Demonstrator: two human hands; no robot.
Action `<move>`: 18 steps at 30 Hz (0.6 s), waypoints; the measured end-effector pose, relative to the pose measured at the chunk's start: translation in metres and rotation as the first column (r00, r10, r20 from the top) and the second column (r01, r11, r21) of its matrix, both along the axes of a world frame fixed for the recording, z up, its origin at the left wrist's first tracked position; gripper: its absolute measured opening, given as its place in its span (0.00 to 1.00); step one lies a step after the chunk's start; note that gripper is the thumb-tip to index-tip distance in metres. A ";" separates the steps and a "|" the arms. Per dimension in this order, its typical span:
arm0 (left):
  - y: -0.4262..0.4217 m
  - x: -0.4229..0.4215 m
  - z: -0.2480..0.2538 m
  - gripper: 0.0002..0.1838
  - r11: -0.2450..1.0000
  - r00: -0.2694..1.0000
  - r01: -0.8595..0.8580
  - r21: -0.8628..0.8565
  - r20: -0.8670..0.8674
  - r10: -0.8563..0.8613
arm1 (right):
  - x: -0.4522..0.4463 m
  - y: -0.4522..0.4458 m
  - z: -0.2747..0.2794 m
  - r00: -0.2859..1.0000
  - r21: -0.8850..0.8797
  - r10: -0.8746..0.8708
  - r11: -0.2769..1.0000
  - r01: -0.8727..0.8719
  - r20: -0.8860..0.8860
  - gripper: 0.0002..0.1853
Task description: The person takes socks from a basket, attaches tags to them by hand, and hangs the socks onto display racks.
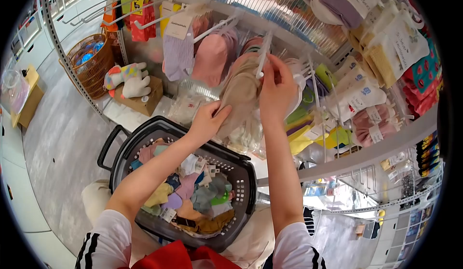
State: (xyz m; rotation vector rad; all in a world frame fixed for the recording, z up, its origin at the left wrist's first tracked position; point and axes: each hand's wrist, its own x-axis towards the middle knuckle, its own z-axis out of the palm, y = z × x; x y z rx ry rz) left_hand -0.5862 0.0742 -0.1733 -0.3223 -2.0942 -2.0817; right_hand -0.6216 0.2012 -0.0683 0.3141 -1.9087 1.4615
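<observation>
Beige socks [239, 88] hang by a white display hook [263, 56] on the rack in front of me. My left hand [208, 120] is closed on their lower left edge, thumb on top. At the hook's tip my right hand [279, 88] is closed in a pinch beside the top of the socks; what lies between its fingertips is hidden. Pink socks [212, 56] and lilac socks [177, 52] hang just to the left. Below my forearms, a dark grey shopping basket [247, 192] holds a heap of mixed socks [193, 187].
More packed socks [359, 93] hang at the right. A wicker basket [79, 59] stands on the floor at the left, near plush toys [130, 78] on a cardboard box [147, 97]. A curved white shelf rail [366, 151] runs right of my right arm.
</observation>
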 end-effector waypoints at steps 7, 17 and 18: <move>0.015 -0.041 -0.031 0.15 0.988 1.000 0.004 0.153 -0.021 -0.001 | 0.012 0.003 -0.046 0.993 0.091 0.079 0.992 -0.086 0.084 0.16; 0.021 -0.077 -0.033 0.14 0.982 0.981 -0.189 -0.017 -0.056 0.188 | -0.035 -0.002 -0.056 0.978 0.017 -0.141 0.990 0.140 0.157 0.15; 0.020 -0.078 -0.032 0.13 0.982 0.981 -0.186 -0.015 -0.057 0.185 | -0.037 -0.002 -0.059 0.976 0.010 -0.136 0.991 0.136 0.170 0.15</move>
